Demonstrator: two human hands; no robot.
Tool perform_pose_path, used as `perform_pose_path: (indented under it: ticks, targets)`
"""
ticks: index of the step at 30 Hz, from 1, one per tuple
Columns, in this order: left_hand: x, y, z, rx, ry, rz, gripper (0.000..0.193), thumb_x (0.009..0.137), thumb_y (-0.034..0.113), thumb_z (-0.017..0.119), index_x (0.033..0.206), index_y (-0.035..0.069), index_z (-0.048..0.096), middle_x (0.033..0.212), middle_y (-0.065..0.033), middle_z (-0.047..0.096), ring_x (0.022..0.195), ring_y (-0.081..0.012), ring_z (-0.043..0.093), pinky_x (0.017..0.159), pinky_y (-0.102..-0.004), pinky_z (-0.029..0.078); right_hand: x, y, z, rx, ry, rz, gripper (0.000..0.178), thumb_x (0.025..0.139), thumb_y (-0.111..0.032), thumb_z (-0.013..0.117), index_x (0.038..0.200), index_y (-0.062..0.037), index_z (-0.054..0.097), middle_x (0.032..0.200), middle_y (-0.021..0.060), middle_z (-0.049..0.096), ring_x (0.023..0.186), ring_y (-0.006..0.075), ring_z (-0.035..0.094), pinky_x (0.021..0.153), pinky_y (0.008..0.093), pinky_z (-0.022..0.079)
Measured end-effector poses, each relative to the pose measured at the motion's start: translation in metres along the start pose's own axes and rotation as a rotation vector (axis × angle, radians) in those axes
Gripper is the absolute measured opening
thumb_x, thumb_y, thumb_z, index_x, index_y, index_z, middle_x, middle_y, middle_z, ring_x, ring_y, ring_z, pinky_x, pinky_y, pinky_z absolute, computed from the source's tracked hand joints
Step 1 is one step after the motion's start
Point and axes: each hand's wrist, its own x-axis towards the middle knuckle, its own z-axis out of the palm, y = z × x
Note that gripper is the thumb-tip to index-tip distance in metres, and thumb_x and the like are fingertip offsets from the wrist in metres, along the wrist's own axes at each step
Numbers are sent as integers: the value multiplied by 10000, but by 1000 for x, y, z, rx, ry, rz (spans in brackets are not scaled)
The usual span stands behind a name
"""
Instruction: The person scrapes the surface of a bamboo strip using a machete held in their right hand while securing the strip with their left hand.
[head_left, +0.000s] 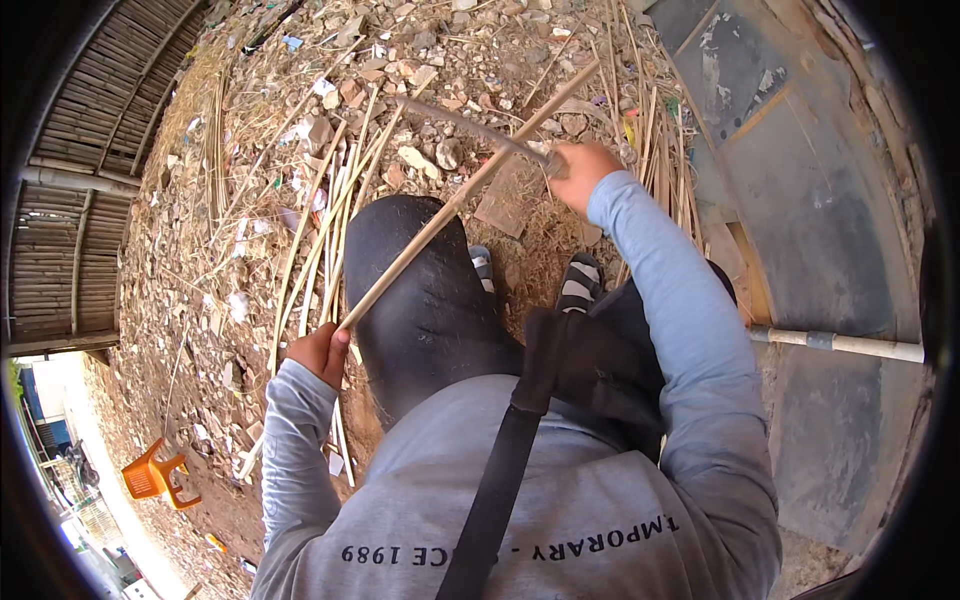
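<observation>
My left hand (321,354) is closed round the near end of a long pale bamboo strip (432,232). The strip slants up and to the right, passing over my left thigh. In my closed right hand (585,174) is the handle of a long, narrow knife (455,120), its dull brown blade pointing left. Blade and strip cross close to my right hand; whether the edge bites into the bamboo I cannot tell. My feet (578,283) in striped footwear show below, between my dark-trousered knees.
Loose bamboo strips (325,240) lie left of my leg, with more (655,150) beyond my right hand. Rubble and litter (220,290) cover the ground. Grey panels (840,210) and a pale pipe (860,346) are at right. An orange chair (155,476) and a slatted bamboo wall (75,260) stand left.
</observation>
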Motion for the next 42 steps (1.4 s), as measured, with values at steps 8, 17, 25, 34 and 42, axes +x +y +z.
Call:
perform_pose_path:
  ticks: [8, 17, 25, 34, 42]
  targets:
    - [4, -1, 11, 27, -12, -7, 459, 961, 429, 443, 847, 4, 573, 632, -223, 568, 637, -432, 582, 588, -466, 446, -2, -15, 11, 6, -75, -54, 303, 746, -240, 665, 1002, -78, 650, 769, 186, 650, 747, 343, 646, 725, 417, 516]
    - [15, 10, 6, 18, -49, 10, 469, 971, 425, 433, 852, -10, 563, 621, -222, 557, 626, -420, 579, 591, -459, 442, -9, -34, 23, -16, -162, -156, 268, 740, -215, 677, 969, -79, 644, 750, 154, 657, 706, 312, 648, 712, 413, 529]
    - [9, 2, 8, -79, -66, 19, 513, 957, 480, 443, 840, -5, 561, 612, -200, 552, 598, -395, 568, 582, -440, 440, -15, -42, 17, -40, -94, -246, 227, 745, -194, 644, 927, -61, 659, 752, 179, 648, 715, 338, 647, 706, 406, 519]
    - [11, 13, 3, -18, -73, -30, 489, 960, 466, 442, 840, 7, 565, 634, -203, 564, 634, -400, 590, 597, -450, 447, 1, -27, 13, 9, -73, -73, 375, 730, -224, 653, 1064, -55, 646, 845, 203, 662, 804, 349, 652, 780, 411, 522]
    - [14, 20, 5, -64, -94, -52, 475, 961, 449, 446, 853, 4, 571, 643, -201, 570, 641, -383, 604, 605, -435, 454, 20, 21, 20, 57, -26, 43, 332, 755, -245, 649, 1033, -65, 654, 919, 171, 673, 852, 322, 649, 795, 386, 510]
